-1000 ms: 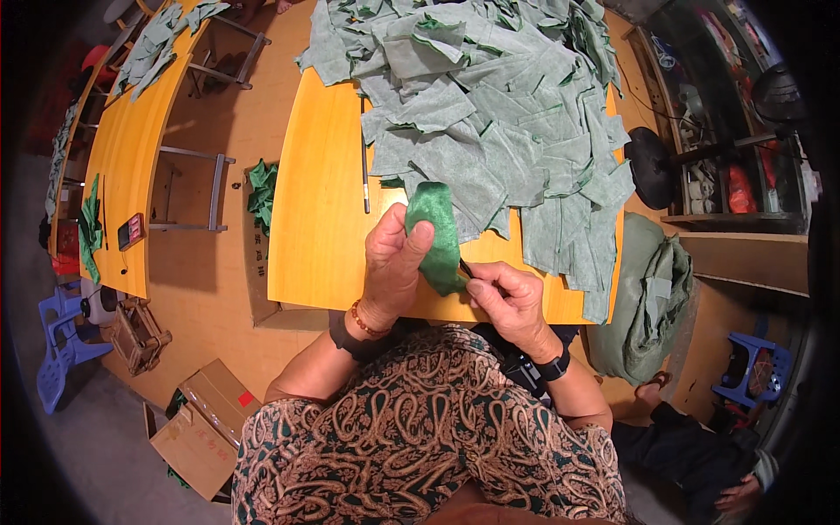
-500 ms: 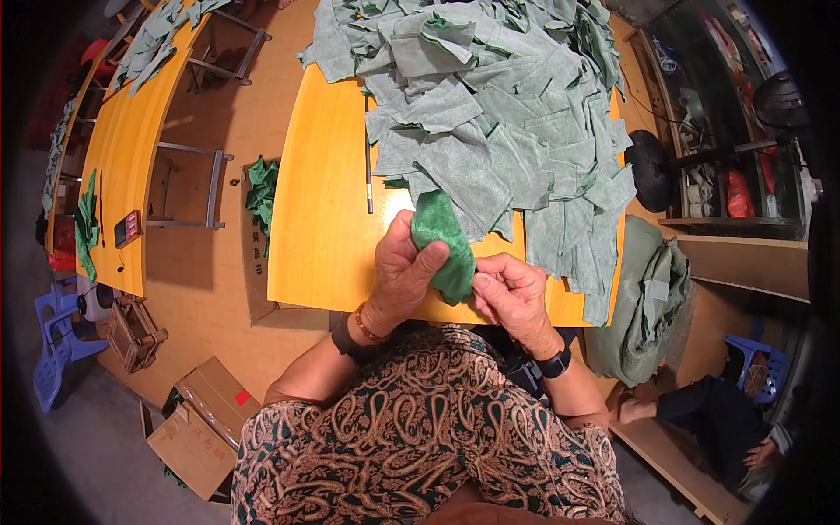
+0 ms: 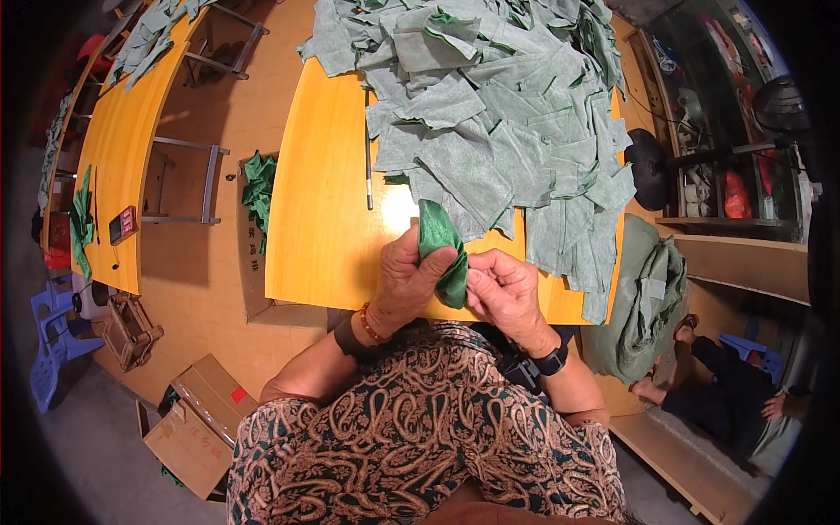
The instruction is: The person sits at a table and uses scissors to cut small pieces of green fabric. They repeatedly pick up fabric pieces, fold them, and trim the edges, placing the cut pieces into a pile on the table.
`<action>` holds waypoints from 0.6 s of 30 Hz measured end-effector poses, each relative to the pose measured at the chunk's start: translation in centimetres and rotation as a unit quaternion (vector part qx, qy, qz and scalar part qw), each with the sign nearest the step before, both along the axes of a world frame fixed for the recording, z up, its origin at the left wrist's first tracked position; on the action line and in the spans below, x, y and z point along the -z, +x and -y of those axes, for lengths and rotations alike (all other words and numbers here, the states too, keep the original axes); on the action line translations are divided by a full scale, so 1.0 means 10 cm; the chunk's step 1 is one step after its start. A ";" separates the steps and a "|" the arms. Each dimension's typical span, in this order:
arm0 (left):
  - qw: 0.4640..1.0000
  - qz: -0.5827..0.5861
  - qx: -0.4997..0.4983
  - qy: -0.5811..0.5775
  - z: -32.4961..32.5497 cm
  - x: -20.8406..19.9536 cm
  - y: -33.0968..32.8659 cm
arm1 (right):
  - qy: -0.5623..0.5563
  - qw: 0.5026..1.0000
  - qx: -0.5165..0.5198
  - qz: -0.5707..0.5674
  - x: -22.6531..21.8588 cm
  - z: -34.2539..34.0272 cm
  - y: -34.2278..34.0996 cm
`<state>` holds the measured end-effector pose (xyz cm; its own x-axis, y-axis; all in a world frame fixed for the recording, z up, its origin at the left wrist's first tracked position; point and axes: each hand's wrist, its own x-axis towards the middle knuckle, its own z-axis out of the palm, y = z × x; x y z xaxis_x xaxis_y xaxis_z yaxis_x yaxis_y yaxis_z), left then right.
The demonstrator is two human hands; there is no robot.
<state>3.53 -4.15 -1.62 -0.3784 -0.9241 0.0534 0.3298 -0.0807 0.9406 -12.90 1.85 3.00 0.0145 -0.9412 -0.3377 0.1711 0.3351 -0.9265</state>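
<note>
A small green velvety fabric piece [image 3: 444,234] is held up over the near edge of the yellow table [image 3: 324,201]. My left hand [image 3: 409,269] grips it, with the thumb pressed across its face. My right hand [image 3: 503,290] pinches the lower right edge of the cloth between thumb and fingers. Just beyond my hands lies a big heap of pale grey-green fabric pieces [image 3: 507,131], some with darker green showing at their edges. A dark slim stick, perhaps a pen [image 3: 369,166], rests left of the heap.
Left of the table, an open carton [image 3: 254,262] holds green cloth. A second yellow table [image 3: 114,201] stands farther left, near a blue plastic chair [image 3: 52,337]. A cardboard box [image 3: 197,429] sits at lower left. At right are a stuffed green sack [image 3: 630,306] and a seated person [image 3: 726,394].
The green fabric has turned to a narrower, folded shape, and my right hand has shifted slightly left and down along its edge. The seated person at right has changed leg position.
</note>
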 end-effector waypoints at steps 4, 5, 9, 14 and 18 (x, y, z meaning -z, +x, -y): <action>1.000 0.008 0.001 -0.003 0.02 -0.02 0.03 | -0.043 0.998 0.012 -0.049 0.04 0.00 0.08; 1.000 -0.017 0.000 0.012 0.03 -0.04 0.04 | -0.055 0.996 0.010 -0.064 0.03 0.01 0.08; 0.989 -0.104 0.003 0.101 0.11 -0.08 0.02 | -0.079 0.988 -0.044 -0.126 -0.06 0.07 -0.04; 0.973 -0.161 -0.006 0.166 0.08 -0.01 -0.03 | 0.035 0.999 0.007 -0.019 -0.07 -0.01 -0.04; 0.971 -0.160 -0.005 0.180 -0.01 0.00 -0.12 | -0.034 0.998 0.048 -0.007 0.07 -0.02 0.05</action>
